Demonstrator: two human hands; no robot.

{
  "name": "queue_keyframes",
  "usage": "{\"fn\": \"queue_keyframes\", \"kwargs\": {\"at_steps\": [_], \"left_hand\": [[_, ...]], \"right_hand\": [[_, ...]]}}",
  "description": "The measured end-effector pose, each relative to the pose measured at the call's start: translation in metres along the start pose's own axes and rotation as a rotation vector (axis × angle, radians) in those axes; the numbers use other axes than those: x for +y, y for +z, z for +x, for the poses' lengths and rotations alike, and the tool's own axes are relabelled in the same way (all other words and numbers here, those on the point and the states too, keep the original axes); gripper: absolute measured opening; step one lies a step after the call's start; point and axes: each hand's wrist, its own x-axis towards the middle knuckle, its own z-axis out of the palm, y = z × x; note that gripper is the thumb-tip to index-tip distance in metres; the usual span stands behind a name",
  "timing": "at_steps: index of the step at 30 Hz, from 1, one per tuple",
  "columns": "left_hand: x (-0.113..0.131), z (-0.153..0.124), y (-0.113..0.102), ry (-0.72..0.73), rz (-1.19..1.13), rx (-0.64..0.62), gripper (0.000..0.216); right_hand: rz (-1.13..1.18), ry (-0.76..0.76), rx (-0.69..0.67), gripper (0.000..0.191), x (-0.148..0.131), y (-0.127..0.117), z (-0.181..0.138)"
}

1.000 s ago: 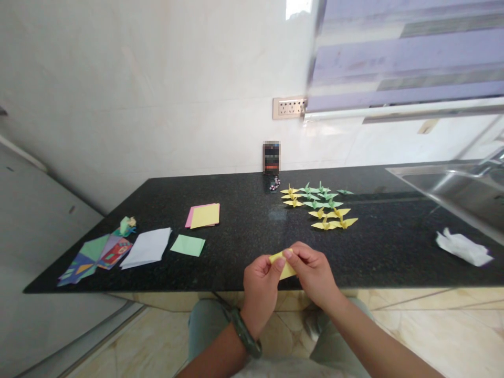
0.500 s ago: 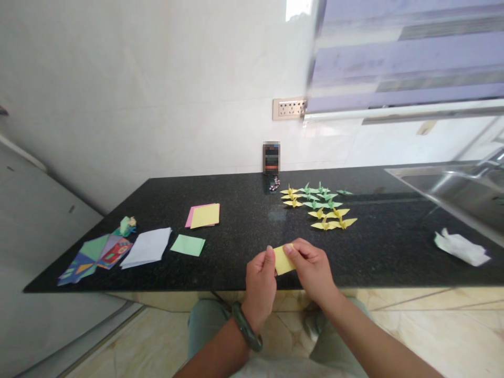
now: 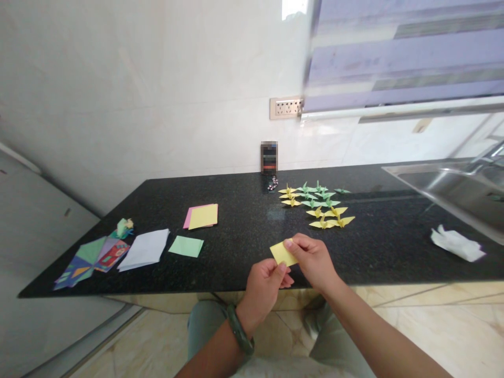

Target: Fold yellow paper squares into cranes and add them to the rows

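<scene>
A small folded yellow paper (image 3: pixel 282 253) is held just above the near edge of the black counter (image 3: pixel 244 236). My right hand (image 3: pixel 313 260) pinches its right side between thumb and fingers. My left hand (image 3: pixel 263 287), with a green bangle on the wrist, grips the paper's lower edge with curled fingers. Beyond my hands several yellow and green paper cranes (image 3: pixel 317 205) lie in rows on the counter.
Stacks of paper lie to the left: pink and yellow sheets (image 3: pixel 201 216), a green sheet (image 3: pixel 186 246), white sheets (image 3: pixel 145 248), patterned sheets (image 3: pixel 90 255). A crumpled white tissue (image 3: pixel 454 244) lies at right near a steel sink (image 3: pixel 452 181). A dark upright object (image 3: pixel 269 157) leans on the wall.
The yellow paper was turned and lifted slightly; my left hand dropped from the paper's left side to its lower edge, while my right hand kept its pinch.
</scene>
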Motion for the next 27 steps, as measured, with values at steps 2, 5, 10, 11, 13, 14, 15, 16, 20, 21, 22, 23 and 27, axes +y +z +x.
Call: {"fn": "queue_keyframes", "kwargs": {"at_steps": [2,5,10,11,13,14,15,16,20,21,22,23,27], "left_hand": [[0.0,0.001,-0.003,0.021,0.018,-0.003,0.026],[0.001,0.002,-0.007,0.085,0.005,0.019,0.026],[0.003,0.002,-0.009,0.175,-0.054,0.071,0.029],[0.002,0.002,-0.008,0.185,-0.067,0.069,0.03],[-0.001,0.002,-0.007,0.195,-0.096,0.06,0.032],[-0.003,0.002,-0.006,0.192,-0.114,0.068,0.032],[-0.005,0.002,-0.005,0.184,-0.133,0.058,0.031],[-0.006,0.002,-0.005,0.169,-0.157,0.051,0.029],[-0.007,-0.001,-0.006,0.107,-0.196,0.06,0.026],[-0.007,-0.002,-0.006,0.098,-0.18,0.07,0.027],[-0.006,-0.003,-0.007,0.09,-0.158,0.066,0.027],[-0.004,-0.004,-0.007,0.086,-0.134,0.063,0.028],[0.0,-0.006,-0.008,0.11,-0.047,-0.002,0.027]], "right_hand": [[-0.004,-0.015,-0.02,0.033,-0.002,-0.001,0.002],[0.12,0.058,-0.05,0.028,-0.002,0.002,0.0],[0.368,0.225,-0.175,0.03,0.002,0.016,-0.011],[0.389,0.212,-0.146,0.029,0.003,0.018,-0.013],[0.389,0.195,-0.12,0.03,0.004,0.02,-0.016],[0.377,0.187,-0.109,0.031,0.005,0.021,-0.016],[0.358,0.184,-0.103,0.032,0.006,0.02,-0.016],[0.336,0.181,-0.096,0.032,0.006,0.018,-0.015],[0.334,0.176,0.003,0.036,0.007,0.009,-0.005],[0.372,0.189,0.074,0.035,0.006,0.006,-0.002],[0.395,0.212,0.122,0.031,0.004,0.003,0.001],[0.393,0.229,0.106,0.028,0.002,0.001,0.003],[0.371,0.304,-0.342,0.024,-0.006,0.0,0.002]]}}
